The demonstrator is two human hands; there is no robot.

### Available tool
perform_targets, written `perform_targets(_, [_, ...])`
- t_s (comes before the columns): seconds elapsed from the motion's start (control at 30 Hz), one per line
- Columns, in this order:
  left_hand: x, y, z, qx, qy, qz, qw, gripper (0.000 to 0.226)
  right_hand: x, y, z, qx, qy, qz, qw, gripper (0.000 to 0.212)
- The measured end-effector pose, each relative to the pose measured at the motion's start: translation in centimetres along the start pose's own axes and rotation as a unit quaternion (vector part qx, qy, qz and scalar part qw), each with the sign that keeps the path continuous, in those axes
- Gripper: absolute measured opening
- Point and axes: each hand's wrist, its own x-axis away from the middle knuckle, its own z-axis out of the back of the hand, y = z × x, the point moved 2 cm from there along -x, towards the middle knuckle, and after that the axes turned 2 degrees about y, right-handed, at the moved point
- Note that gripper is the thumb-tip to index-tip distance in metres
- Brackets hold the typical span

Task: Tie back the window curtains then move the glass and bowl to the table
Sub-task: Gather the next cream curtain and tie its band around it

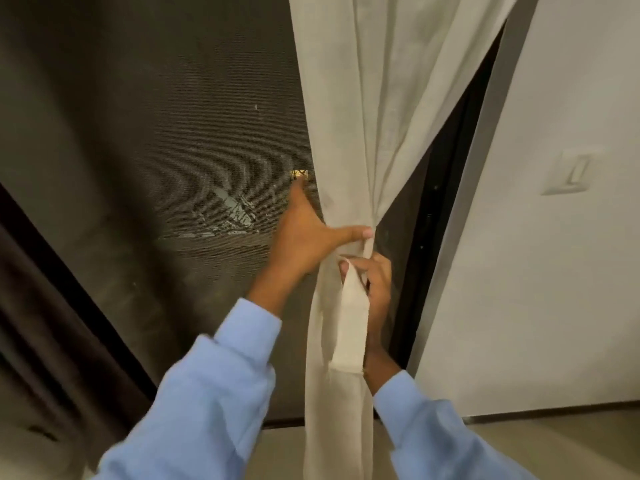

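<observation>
Dark mesh screen point(173, 116) fills the left and centre. Through it: a small lit yellow square point(298, 173) and some pale blurred shapes point(232, 206) just below-left of it, can't tell what they are. Black window frame point(446, 237) runs along the screen's right edge, meeting a white wall point(554, 306). Light switch point(575, 171) on that wall. Dark baseboard strip point(554, 415) at the wall's foot, beige floor point(554, 445) below.

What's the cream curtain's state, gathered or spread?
Gathered: left hand grips curtain into a narrow bunch; right hand holds the tie strip beneath.
</observation>
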Motion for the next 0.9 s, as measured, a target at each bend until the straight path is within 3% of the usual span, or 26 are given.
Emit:
perform_targets(0.07, [-1.1,0.9,-0.8,0.062,-0.101,0.01,0.993,0.078,-0.3,-0.4,-0.2,-0.029,-0.02,-0.034,0.999,0.01])
perform_targets(0.17, [-2.3,1.0,-1.3,0.107,-0.106,0.008,0.989,0.052,-0.9,-0.5,0.5,0.005,0.008,0.007,1.0,0.035])
perform_targets(0.33, [-3.8,-0.5,-1.6,0.114,-0.066,0.014,0.991,0.05,-1.4,-0.8,0.5,0.108,0.079,0.101,0.986,0.044])
perform_targets(0.47, [-4.6,-0.9,-1.6,0.112,-0.074,0.008,0.991,0.058,-1.5,-2.0,0.8,0.104,-0.007,0.202,0.974,0.038])
perform_targets(0.6, [-4.7,-0.9,-1.5,0.118,-0.084,0.011,0.989,0.057,-2.0,-3.1,1.6,0.059,-0.007,0.184,0.981,0.041])
perform_targets(0.7, [-4.4,-0.8,-1.6,0.144,-0.109,0.013,0.983,0.05,-2.4,-4.5,2.0,0.048,-0.016,0.19,0.98,0.032])
perform_targets(0.8, [-4.0,-1.0,-1.8,0.179,-0.13,0.022,0.975,0.048,-4.2,-5.1,2.5,0.002,0.031,0.11,0.993,0.011])
perform_targets(0.83, [-3.8,-1.1,-1.8,0.191,-0.139,0.025,0.971,0.046,-4.9,-4.8,2.6,-0.005,0.042,0.081,0.996,0.013])
perform_targets(0.9, [-3.5,-1.3,-1.9,0.214,-0.16,0.031,0.963,0.043,-6.0,-4.2,2.8,-0.022,0.074,0.015,0.997,0.045])
